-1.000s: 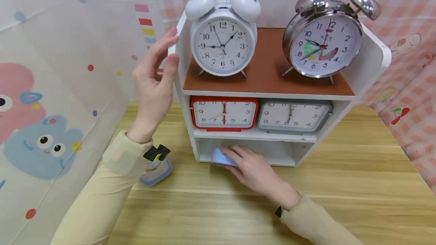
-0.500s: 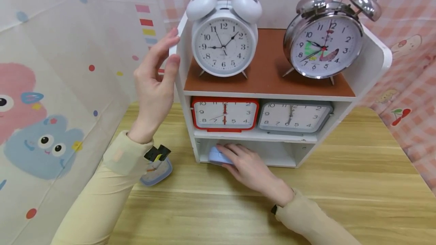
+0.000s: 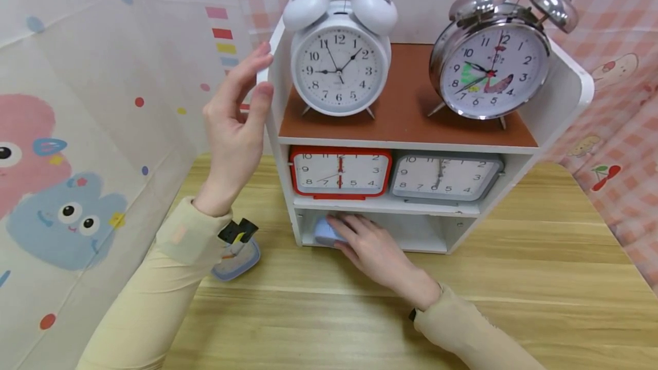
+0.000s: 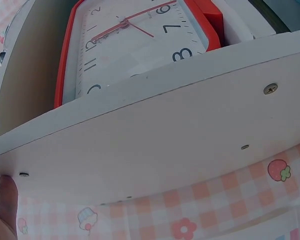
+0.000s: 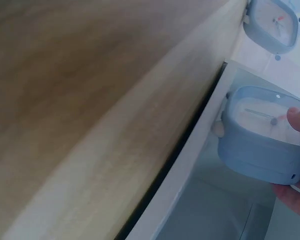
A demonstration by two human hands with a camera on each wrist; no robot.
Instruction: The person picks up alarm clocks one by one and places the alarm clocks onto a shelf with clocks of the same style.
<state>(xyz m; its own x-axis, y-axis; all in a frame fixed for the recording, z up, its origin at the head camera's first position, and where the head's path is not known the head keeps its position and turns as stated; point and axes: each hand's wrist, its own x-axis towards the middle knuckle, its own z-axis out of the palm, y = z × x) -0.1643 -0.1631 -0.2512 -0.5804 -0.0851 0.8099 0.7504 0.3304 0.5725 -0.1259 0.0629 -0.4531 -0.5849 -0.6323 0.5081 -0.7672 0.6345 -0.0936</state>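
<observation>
My right hand (image 3: 374, 249) grips a small light-blue alarm clock (image 5: 262, 145) inside the bottom compartment of a white shelf unit (image 3: 514, 184). In the right wrist view the thumb lies over the clock's face and fingers are behind its body. The clock stands at the compartment's left end; my hand hides part of it in the head view. My left hand (image 3: 233, 121) rests its fingertips against the outside of the unit's left panel (image 4: 155, 135), near the top, holding nothing.
A white twin-bell clock (image 3: 339, 70) and a silver one (image 3: 490, 67) stand on the brown top shelf. A red-framed clock (image 3: 340, 173) and a grey one (image 3: 447, 177) fill the middle shelf. Another small blue clock (image 3: 237, 261) sits on the wooden table, partly behind my left wrist.
My right hand has moved slightly left and inward, bringing the light-blue clock closer to the compartment's left wall. My left hand stays against the panel.
</observation>
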